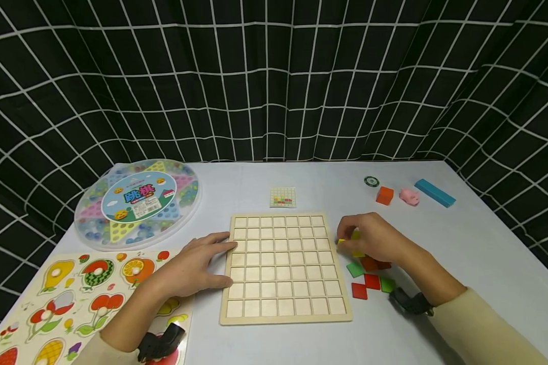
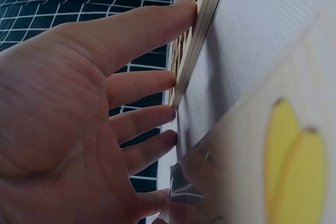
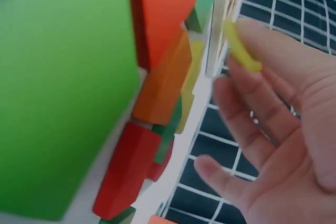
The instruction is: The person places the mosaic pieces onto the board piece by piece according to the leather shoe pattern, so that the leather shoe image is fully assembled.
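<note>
A black curtain with a white grid hangs behind a pale grey worktop (image 1: 461, 243). The wooden grid board (image 1: 285, 268) lies between the hands. The left hand (image 1: 196, 266) rests flat with fingers straight against the board's near edge. The right hand (image 1: 370, 238) pinches a yellow tile (image 3: 240, 51) just beside the board's other edge, above a heap of coloured tiles (image 1: 370, 279). It seems wise to hold the board steady and lower the tile level into a cell.

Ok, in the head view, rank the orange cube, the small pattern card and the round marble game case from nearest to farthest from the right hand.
Measured from the right hand:
1. Orange cube, just beyond the hand, toward the table's far right.
2. Small pattern card, beyond the grid board's far edge, centre.
3. Round marble game case, far left of the table.
</note>
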Tool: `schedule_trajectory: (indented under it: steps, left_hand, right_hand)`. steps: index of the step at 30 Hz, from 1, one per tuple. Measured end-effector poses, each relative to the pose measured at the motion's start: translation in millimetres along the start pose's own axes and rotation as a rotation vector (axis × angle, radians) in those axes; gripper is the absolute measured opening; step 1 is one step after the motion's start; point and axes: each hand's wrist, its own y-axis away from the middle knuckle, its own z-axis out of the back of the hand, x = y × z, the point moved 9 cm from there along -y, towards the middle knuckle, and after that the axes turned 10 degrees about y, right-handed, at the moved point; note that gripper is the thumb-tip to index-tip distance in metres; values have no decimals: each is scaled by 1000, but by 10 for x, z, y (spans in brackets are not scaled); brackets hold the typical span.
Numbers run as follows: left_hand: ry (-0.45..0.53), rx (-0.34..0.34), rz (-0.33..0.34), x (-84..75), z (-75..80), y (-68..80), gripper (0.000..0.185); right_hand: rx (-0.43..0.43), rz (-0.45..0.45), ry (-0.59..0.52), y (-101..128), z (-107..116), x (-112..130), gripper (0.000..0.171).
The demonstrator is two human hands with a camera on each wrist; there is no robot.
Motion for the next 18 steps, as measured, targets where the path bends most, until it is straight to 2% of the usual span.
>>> schedule_trajectory:
  steps: [4, 8, 11, 14, 18]
  left_hand:
    - [6, -2, -2, -1, 2, -2, 75]
    - [3, -3, 1, 2, 6, 0, 75]
    - [1, 0, -1, 2, 2, -3, 75]
    - [-5, 2, -5, 1, -6, -8, 76]
    - [-11, -2, -9, 6, -5, -2, 75]
  right_hand:
    - [-115, 38, -67, -5, 137, 5, 22]
    - [-159, 65, -117, -21, 207, 78, 11]
    - [-148, 59, -170, -55, 202, 150, 6]
    - [-99, 42, -271, -98, 166, 237, 4]
    - [-6, 31, -428, -160, 109, 387, 14]
